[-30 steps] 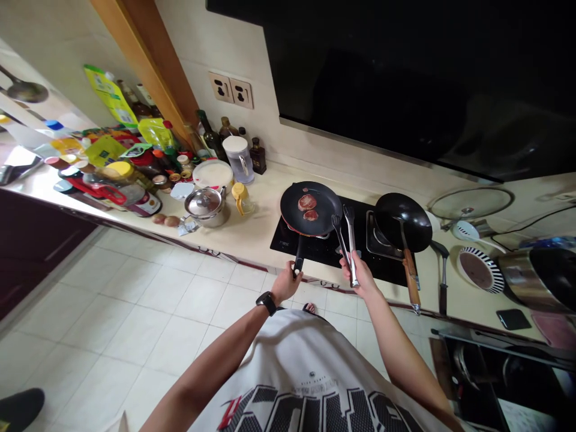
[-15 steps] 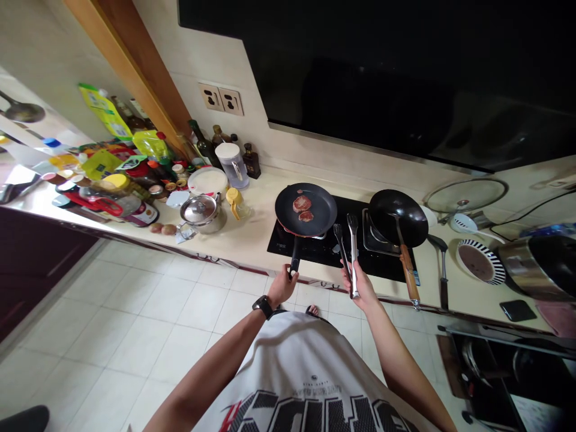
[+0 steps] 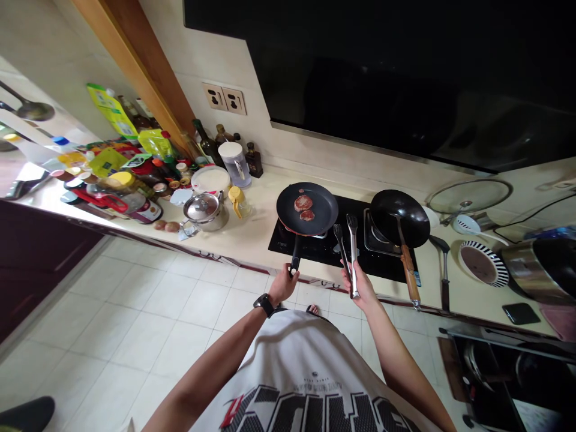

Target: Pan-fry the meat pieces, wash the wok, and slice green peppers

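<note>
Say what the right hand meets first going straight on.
The right hand holds steel tongs; straight on, their tips likely reach the rim of the black frying pan first, though depth is unclear.

**Mostly black, with touches of red**

My frying pan [image 3: 307, 210] is black, with a red edge showing beneath, and the two meat patties [image 3: 303, 203] in it are reddish brown. My tongs [image 3: 353, 259] shine silver. The wok [image 3: 399, 218] beside it is black, its wooden handle [image 3: 408, 270] orange-brown. The plate [image 3: 482, 263] has a black-and-white striped rim around a mauve centre. My shirt [image 3: 306, 372] is white with black and red lettering, my watch [image 3: 264, 305] black, the countertop [image 3: 252, 240] cream.
</note>
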Demonstrator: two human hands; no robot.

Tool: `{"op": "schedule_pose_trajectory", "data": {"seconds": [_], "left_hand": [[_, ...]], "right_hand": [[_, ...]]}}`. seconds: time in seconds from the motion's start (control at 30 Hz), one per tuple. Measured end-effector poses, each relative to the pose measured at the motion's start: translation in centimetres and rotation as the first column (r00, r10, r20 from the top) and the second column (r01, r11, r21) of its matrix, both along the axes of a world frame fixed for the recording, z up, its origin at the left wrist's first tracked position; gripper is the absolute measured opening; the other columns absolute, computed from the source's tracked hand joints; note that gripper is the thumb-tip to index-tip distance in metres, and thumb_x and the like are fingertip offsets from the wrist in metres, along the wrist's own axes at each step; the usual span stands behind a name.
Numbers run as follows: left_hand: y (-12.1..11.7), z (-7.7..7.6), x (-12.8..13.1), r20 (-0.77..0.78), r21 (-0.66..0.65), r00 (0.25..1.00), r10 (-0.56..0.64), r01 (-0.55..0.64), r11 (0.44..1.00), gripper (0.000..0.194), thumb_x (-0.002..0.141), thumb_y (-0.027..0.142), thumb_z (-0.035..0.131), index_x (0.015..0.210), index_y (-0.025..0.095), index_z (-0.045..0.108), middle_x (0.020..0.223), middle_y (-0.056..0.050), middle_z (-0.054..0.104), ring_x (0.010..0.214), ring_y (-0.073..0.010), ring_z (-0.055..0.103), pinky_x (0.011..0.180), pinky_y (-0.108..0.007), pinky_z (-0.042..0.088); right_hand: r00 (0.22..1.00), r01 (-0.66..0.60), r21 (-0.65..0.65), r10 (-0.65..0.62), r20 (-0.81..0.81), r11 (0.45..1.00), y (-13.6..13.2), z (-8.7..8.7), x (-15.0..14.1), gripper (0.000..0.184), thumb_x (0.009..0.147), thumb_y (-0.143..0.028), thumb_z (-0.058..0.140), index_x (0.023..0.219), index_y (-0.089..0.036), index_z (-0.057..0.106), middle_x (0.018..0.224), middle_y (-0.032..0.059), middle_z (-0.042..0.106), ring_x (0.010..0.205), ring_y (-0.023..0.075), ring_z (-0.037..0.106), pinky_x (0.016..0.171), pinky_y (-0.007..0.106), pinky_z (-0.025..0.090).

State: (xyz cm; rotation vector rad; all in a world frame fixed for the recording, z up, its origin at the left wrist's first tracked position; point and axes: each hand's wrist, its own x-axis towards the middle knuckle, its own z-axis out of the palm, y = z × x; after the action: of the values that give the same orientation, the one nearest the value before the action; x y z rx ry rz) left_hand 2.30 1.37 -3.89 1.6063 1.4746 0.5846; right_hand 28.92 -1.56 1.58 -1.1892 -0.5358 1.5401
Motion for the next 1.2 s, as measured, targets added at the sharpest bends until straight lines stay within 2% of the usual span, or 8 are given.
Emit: {"op": "schedule_pose_trajectory", "data": {"seconds": [0.43,0.87,1.2], "left_hand": [[-0.13,-0.65,0.03,0.006,-0.012,1.000,0.007,-0.007,1.000,0.035,0.100,0.038,0.045,0.127,0.015,0.042,0.078,-0.004,0.069,0.066,-0.0192,0.068,0.064,-0.028,0.044],[-0.04,-0.16,0.09,-0.043,-0.002,0.999,0.003,-0.003,1.000,0.033,0.101,0.038,0.044,0.125,0.016,0.043,0.080,-0.006,0.071,0.068,-0.0206,0.068,0.064,-0.029,0.044],[-0.08,-0.35,-0.02,-0.023,-0.003,1.000,-0.011,0.011,1.000,0.035,0.100,0.040,0.044,0.126,0.016,0.042,0.080,-0.006,0.072,0.067,-0.0218,0.069,0.065,-0.030,0.046]], "right_hand": [[0.998,0.010,0.007,-0.010,-0.070,1.000,-0.24,0.21,-0.08,0.053,0.079,-0.064,0.076,0.110,-0.021,0.070,0.074,-0.0034,0.061,0.045,0.0038,0.043,0.037,0.015,0.034],[0.996,0.031,-0.004,-0.032,-0.087,1.000,-0.73,0.63,-0.17,0.055,0.078,-0.063,0.077,0.110,-0.019,0.070,0.074,-0.0030,0.061,0.045,0.0037,0.043,0.037,0.015,0.034],[0.995,0.032,-0.009,-0.033,-0.099,0.999,-0.78,0.80,-0.19,0.053,0.078,-0.062,0.077,0.109,-0.020,0.070,0.073,-0.0029,0.061,0.045,0.0041,0.043,0.037,0.015,0.034]]}}
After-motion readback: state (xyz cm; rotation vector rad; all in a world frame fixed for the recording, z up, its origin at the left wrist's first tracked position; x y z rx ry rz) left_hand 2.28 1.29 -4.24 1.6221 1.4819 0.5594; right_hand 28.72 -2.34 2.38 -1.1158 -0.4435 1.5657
